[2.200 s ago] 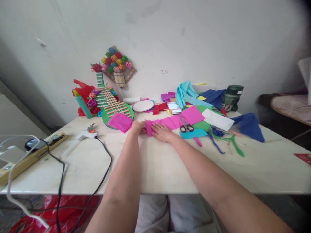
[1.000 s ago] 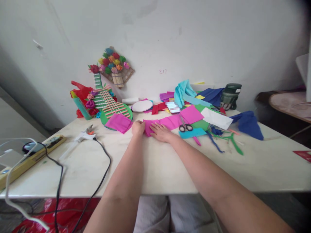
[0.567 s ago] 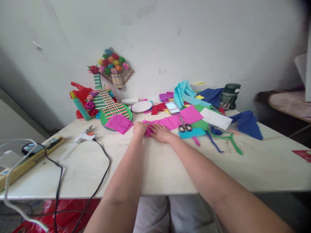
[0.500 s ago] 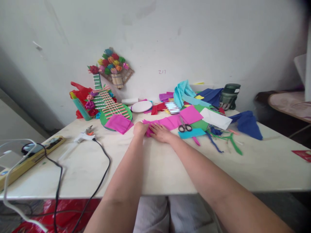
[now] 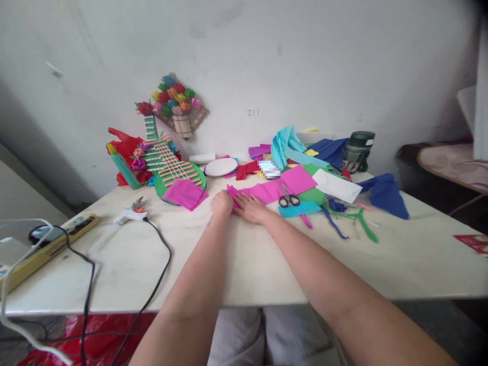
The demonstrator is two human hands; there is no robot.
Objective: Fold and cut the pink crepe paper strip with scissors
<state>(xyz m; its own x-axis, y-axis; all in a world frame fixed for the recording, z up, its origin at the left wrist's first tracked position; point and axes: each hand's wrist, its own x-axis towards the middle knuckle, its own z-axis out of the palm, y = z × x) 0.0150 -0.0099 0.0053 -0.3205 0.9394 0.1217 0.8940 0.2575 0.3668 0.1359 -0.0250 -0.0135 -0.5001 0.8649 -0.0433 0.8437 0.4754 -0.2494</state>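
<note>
A long strip of magenta paper (image 5: 263,192) lies across the middle of the white table (image 5: 244,254). My left hand (image 5: 221,203) is closed into a fist at the strip's left end, where the paper is gathered. My right hand (image 5: 251,207) lies flat beside it, fingers stretched out and pressing the strip down. The two hands nearly touch. Black-handled scissors (image 5: 287,198) rest on the strip just to the right of my right hand.
A folded magenta sheet (image 5: 186,193) and a paper guitar craft (image 5: 168,161) sit at left. A glue gun (image 5: 128,214) with black cord (image 5: 160,274) and a power strip (image 5: 49,244) lie nearer left. Coloured paper scraps (image 5: 335,188), a white plate (image 5: 221,166) and a green jar (image 5: 357,151) crowd the back.
My left hand has closed from loose fingers into a fist and shifted right along the strip's end, bunching the paper toward my right hand, which stays pressed flat.
</note>
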